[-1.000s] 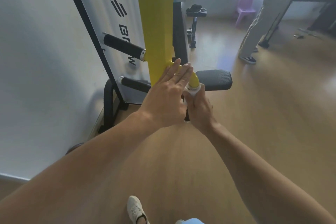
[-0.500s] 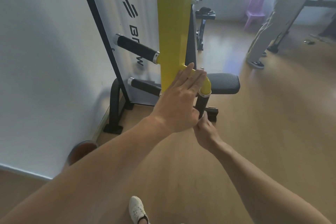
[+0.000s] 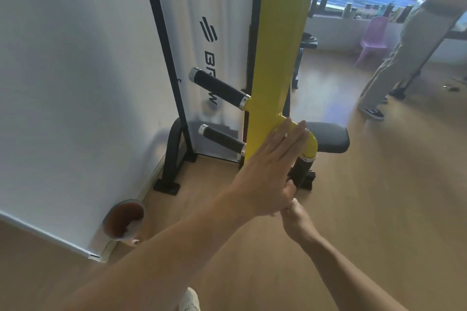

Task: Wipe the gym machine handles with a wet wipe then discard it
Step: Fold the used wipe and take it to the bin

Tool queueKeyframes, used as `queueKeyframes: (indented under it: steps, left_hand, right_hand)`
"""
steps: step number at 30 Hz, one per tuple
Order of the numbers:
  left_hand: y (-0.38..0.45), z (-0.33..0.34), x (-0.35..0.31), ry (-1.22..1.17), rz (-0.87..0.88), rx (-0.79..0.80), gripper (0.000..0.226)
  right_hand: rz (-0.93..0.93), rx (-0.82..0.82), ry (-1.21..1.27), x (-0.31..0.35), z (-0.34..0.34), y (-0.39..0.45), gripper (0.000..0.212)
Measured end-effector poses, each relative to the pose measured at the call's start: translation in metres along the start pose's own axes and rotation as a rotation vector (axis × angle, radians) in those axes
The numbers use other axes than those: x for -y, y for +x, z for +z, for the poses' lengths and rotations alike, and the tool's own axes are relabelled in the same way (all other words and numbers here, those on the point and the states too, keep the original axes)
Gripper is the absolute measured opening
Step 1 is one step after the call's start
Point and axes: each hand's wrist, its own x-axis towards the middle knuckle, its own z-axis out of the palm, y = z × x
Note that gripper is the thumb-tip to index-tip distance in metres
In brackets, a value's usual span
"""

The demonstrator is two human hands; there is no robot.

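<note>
1. Left hand [image 3: 267, 171]: fingers straight, pressed together, flat against the yellow upright [image 3: 275, 58].
2. Right hand [image 3: 294, 219]: below the black textured handle [image 3: 303, 168]; finger state cannot be told; wet wipe hidden.
3. Open wood floor [image 3: 379, 197] lies to the right.

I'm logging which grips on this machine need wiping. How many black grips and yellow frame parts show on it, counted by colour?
Black grips: 3 - upper left grip, lower left grip, downward grip below the yellow elbow
Yellow parts: 2 - upright post, elbow
Total: 5
</note>
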Motion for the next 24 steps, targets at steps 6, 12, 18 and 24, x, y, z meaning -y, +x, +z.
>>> queueKeyframes:
  steps: [6,12,18,24]
  left_hand:
    - [-0.132,0.042,0.033,-0.444,-0.604,-0.15,0.061]
    - [-0.217,0.023,0.071,-0.914,-1.237,-0.277,0.057]
    - [-0.271,-0.009,0.114,-1.029,-1.431,-0.52,0.037]
    - [-0.321,-0.027,0.192,-1.139,-1.493,-0.645,0.011]
  right_hand:
    - [-0.01,0.198,-0.176,0.026,0.051,-0.035,0.044]
    - [-0.195,0.38,-0.106,0.089,0.125,-0.041,0.021]
    - [-0.257,0.5,-0.095,0.137,0.204,-0.048,0.033]
    - [-0.193,0.522,-0.078,0.173,0.288,-0.025,0.025]
